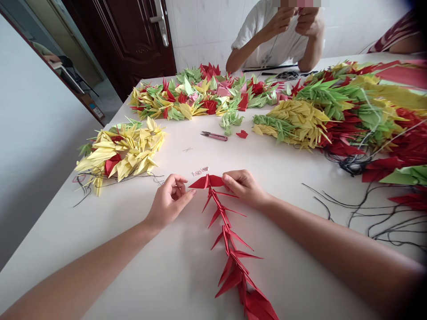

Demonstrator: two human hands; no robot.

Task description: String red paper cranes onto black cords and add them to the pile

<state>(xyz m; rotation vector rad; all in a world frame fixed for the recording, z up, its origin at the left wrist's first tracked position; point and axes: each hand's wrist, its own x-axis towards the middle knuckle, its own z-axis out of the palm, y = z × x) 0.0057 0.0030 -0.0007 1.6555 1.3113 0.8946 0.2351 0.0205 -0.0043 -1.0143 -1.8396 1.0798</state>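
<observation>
Red folded-paper garland (233, 280) slants from lower edge up-left to mid-frame, its top piece pinched at one tip by the right hand (245, 187), the half-open, seemingly empty left hand (168, 200) beside the other.

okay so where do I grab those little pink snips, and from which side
Best bet is the pink handle of the snips, pinched from above, coming from the right. They look to lie flat, with the dark pointed tips aimed left. Mind the small red paper piece just right of the handle.
</observation>
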